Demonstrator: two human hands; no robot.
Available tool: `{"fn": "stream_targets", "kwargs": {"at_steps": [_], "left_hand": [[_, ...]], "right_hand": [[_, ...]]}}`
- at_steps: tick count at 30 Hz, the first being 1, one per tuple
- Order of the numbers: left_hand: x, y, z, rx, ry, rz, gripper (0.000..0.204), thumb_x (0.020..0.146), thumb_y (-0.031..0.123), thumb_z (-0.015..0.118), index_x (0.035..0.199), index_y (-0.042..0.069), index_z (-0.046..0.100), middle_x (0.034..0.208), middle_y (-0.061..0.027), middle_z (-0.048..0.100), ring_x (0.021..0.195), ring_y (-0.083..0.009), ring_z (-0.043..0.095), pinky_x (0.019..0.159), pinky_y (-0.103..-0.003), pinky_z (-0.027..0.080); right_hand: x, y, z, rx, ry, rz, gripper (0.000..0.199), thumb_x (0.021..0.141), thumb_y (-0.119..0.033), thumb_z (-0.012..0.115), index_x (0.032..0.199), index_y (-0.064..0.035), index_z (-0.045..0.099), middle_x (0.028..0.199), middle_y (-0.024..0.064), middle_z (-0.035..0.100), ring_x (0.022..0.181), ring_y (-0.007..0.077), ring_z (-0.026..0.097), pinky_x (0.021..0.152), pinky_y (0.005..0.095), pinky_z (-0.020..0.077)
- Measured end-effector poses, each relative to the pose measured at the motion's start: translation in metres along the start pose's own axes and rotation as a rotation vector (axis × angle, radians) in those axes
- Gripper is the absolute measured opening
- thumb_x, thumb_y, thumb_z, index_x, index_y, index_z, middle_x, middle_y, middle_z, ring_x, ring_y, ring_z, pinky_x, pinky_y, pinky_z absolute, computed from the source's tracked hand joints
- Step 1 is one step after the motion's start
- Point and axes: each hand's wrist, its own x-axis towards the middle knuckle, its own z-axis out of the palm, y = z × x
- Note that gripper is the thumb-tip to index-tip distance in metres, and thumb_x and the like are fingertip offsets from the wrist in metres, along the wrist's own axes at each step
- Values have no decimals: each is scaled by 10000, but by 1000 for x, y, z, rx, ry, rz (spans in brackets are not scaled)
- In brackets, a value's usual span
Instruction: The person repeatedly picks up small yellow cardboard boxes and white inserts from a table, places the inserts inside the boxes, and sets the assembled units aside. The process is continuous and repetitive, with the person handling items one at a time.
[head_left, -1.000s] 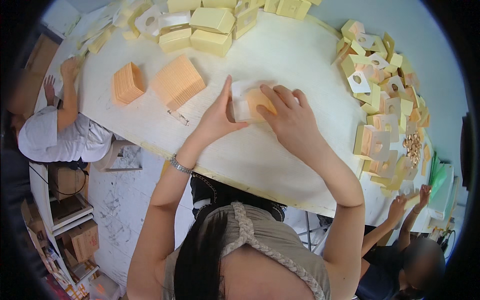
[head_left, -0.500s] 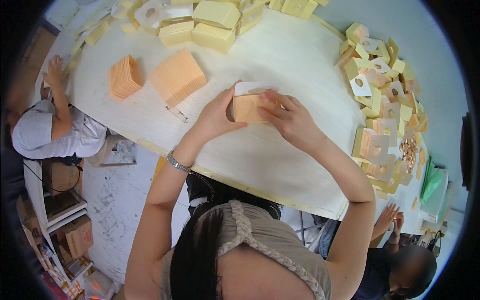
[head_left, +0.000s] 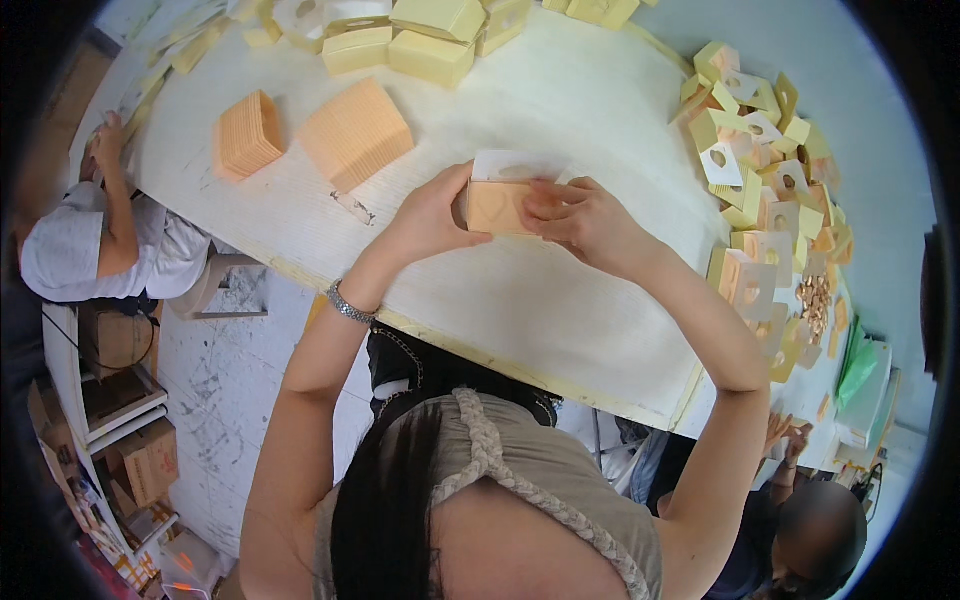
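Observation:
I hold a small tan cardboard box point(head_left: 497, 205) with a white flap above the white table point(head_left: 560, 110). My left hand point(head_left: 430, 215) grips its left end, thumb on the front face. My right hand point(head_left: 585, 220) covers its right end, fingers curled over the front. The box is lifted off the table surface, roughly at the table's middle. A metal bracelet point(head_left: 350, 303) sits on my left wrist.
Two stacks of flat orange card sheets point(head_left: 355, 130) lie to the left. Pale yellow boxes point(head_left: 430, 50) stand at the far edge. A heap of folded boxes with cut-out windows point(head_left: 760, 180) fills the right side. Other people work at the left point(head_left: 100, 240) and lower right point(head_left: 800, 520).
Both hands have raised the small box off the table and brought it closer to me. The white flap now stands up behind it.

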Motion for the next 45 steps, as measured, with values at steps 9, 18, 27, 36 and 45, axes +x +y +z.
{"fn": "stream_targets", "kwargs": {"at_steps": [9,18,27,36,45], "left_hand": [[0,5,1,51,-2,6,852,641,185,852,1378,48,447,1205,-150,589,1118,-313,577,930,-371,491],[-3,5,5,110,22,51,803,665,223,838,1351,44,460,1213,-152,581,1104,-328,582,908,-373,500],[-4,9,6,152,6,33,813,662,178,843,1361,60,445,1224,-147,566,1090,-332,586,884,-390,510],[-8,11,10,15,-36,49,847,688,163,825,1415,68,403,1299,-184,531,1147,-343,557,938,-386,488],[-12,1,-72,787,610,117,927,677,306,853,1450,88,391,1448,-163,440,1349,-352,406,1095,-509,348]], "right_hand": [[1,-34,9,-246,48,56,386,764,-180,739,1122,-54,663,1228,102,637,1170,240,552,916,400,480],[29,-60,45,-211,242,281,492,782,-238,717,1190,12,605,1256,172,617,1207,304,540,1003,409,449],[16,-46,27,-410,-3,317,477,794,-212,665,1169,74,592,1143,211,664,1120,304,618,1024,358,418],[1,-53,54,-336,371,260,347,760,-136,659,1068,25,665,1212,134,654,1176,240,556,991,452,406],[16,35,-39,-602,1011,676,310,851,-173,710,1153,-122,661,1080,111,678,991,313,604,890,442,445]]}}
